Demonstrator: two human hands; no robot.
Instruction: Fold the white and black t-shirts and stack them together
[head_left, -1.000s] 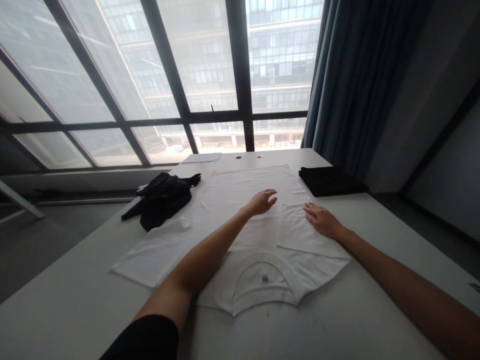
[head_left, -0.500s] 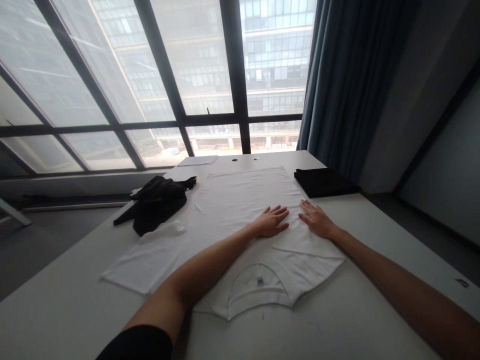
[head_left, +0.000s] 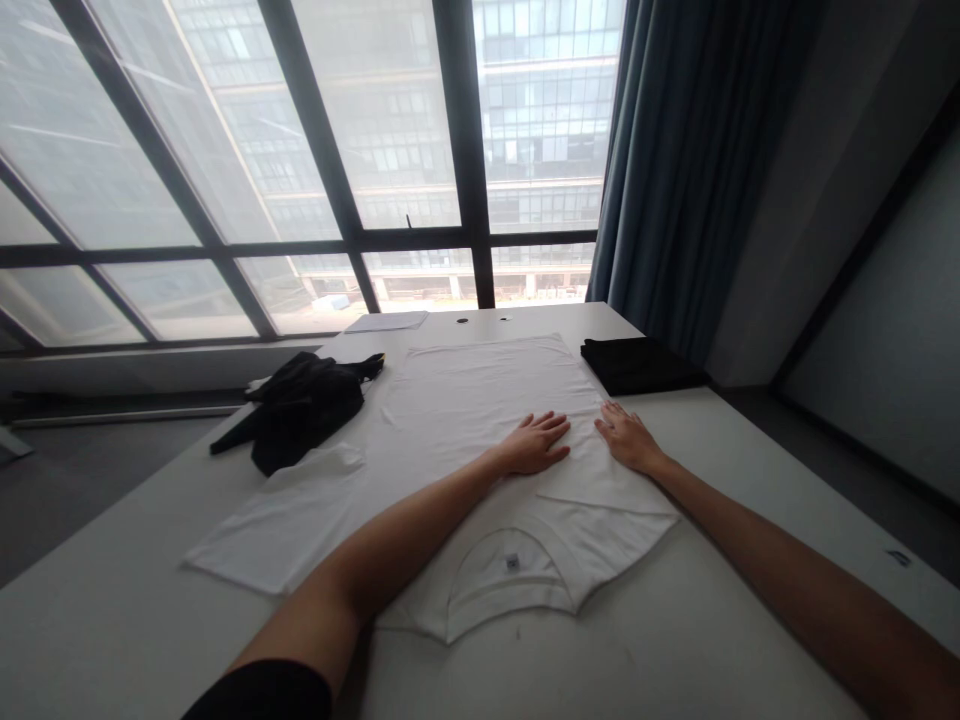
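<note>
A white T-shirt (head_left: 465, 400) lies spread on the table, its neckline with a small label toward me and its hem toward the window. My left hand (head_left: 534, 443) rests flat on the shirt's body, palm down, fingers spread. Just to its right, my right hand (head_left: 628, 437) lies at the shirt's right edge with its fingers stretched out, pressing on the cloth. A fold runs across the fabric below the right hand, near the right sleeve. The left sleeve spreads out to the left, and my left forearm covers part of the shirt.
A crumpled black garment (head_left: 307, 405) lies on the left of the white table (head_left: 720, 610). Folded black cloth (head_left: 637, 365) sits at the right. White sheets (head_left: 386, 321) lie at the far edge, before the window. A blue curtain (head_left: 660, 180) hangs behind the right corner.
The view has shifted slightly, so everything appears a little farther left. Both hands stay in nearly the same place on the shirt.
</note>
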